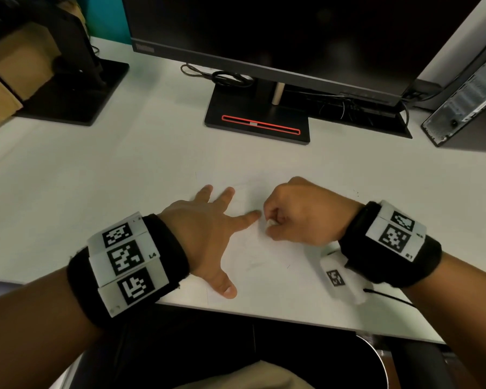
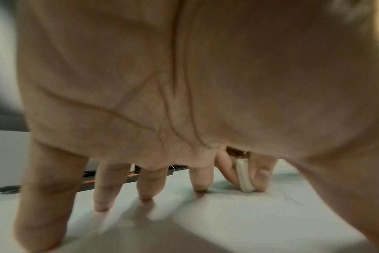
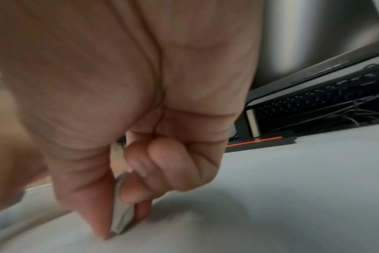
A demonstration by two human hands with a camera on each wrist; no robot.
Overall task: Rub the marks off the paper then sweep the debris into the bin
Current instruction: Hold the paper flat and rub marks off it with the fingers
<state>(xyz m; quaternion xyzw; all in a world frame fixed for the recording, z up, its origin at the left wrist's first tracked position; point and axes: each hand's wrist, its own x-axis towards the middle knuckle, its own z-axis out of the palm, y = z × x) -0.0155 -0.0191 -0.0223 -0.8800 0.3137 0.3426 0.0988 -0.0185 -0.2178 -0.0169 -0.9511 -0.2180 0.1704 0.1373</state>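
A white sheet of paper [image 1: 264,262] with faint pencil marks lies on the white desk near its front edge. My left hand [image 1: 208,220] lies flat on the paper with fingers spread, pressing it down. My right hand [image 1: 295,214] pinches a small white eraser [image 2: 244,176] between thumb and fingers, its lower end on the paper just right of my left index fingertip. The right wrist view shows the eraser [image 3: 121,212] held upright against the sheet. A round bin rim [image 1: 376,357] shows below the desk edge at the lower right.
A monitor on a black stand [image 1: 257,119] sits straight ahead, cables behind it. A second black stand [image 1: 76,91] is at the far left, a computer case [image 1: 466,99] at the far right. A loose white marker block [image 1: 340,276] lies under my right wrist.
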